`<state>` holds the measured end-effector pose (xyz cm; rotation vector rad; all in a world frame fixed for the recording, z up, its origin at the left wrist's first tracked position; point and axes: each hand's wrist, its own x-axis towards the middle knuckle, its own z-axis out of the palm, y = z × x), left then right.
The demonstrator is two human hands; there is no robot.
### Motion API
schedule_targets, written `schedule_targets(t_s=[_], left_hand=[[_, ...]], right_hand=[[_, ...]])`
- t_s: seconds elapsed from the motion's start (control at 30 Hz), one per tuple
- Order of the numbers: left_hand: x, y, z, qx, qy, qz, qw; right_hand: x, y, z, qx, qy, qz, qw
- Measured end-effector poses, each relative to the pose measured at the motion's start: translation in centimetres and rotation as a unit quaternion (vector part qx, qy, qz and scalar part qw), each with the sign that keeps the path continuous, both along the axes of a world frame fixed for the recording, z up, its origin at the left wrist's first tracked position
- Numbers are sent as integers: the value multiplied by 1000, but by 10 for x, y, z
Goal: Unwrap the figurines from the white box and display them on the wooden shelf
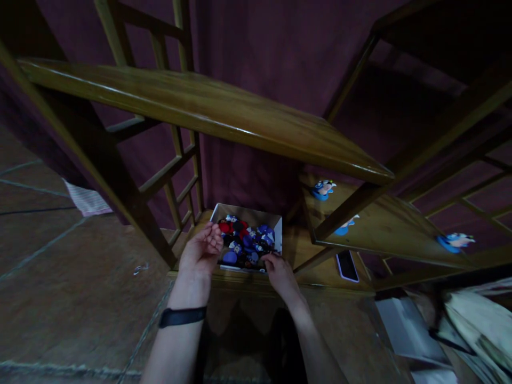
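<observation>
A white open box (279, 226) stands on the low wooden shelf, filled with small figurines (250, 242) in blue, purple, red and black. At its left side is my left hand (202, 248), palm turned up, fingers loosely bent and nothing visible in them. My right hand (277, 269) reaches over the box's front right corner. Its thumb and fingers are pinched together among the nearest pieces; whatever they hold is hidden in the dim light. A dark band circles my left wrist.
Above the box runs a wooden shelf board (200, 104). Several blue-and-white figurines (322, 189) stand on the stepped shelf (384, 226) to the right. Below them lies a phone (347, 265). A grey box (412, 325) and pale fabric (484, 320) are at the lower right.
</observation>
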<state>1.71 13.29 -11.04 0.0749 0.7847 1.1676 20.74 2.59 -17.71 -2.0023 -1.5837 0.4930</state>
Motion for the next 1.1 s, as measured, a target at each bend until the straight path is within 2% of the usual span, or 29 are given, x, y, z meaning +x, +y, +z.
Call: schedule_targets(t_s=[0.07, 0.13, 0.23, 0.27, 0.4, 0.53, 0.67, 0.77, 0.83, 0.93, 1.03, 1.1], left_hand=[[8, -2, -1, 34, 76, -3, 997], [19, -3, -3, 90, 175, -12, 980], [33, -2, -14, 188, 333, -52, 922], [37, 0, -20, 216, 390, -73, 892], [46, 3, -46, 289, 591, -145, 739], [56, -3, -65, 366, 660, -228, 615], [64, -8, -71, 433, 717, -274, 474], [66, -10, -71, 440, 755, -272, 403], [66, -11, -72, 433, 769, -281, 378], [65, -14, -74, 420, 772, -302, 369], [67, -16, -77, 421, 767, -289, 388], [69, -14, -77, 414, 760, -264, 426]], right_hand=[[-6, -2, 5, -17, -25, 6, 1000], [-10, -1, 8, -38, -43, 20, 998], [-11, 4, 9, -88, -57, 64, 992], [-11, 6, 9, -107, -60, 79, 989], [-7, 13, 6, -146, -58, 108, 982], [-1, 15, 2, -142, -53, 115, 982], [5, 13, 2, -146, -59, 113, 981], [6, 11, 5, -145, -62, 108, 982], [6, 11, 6, -149, -64, 101, 982], [5, 11, 8, -157, -64, 98, 981], [4, 10, 10, -160, -67, 100, 980], [4, 9, 12, -159, -67, 97, 980]])
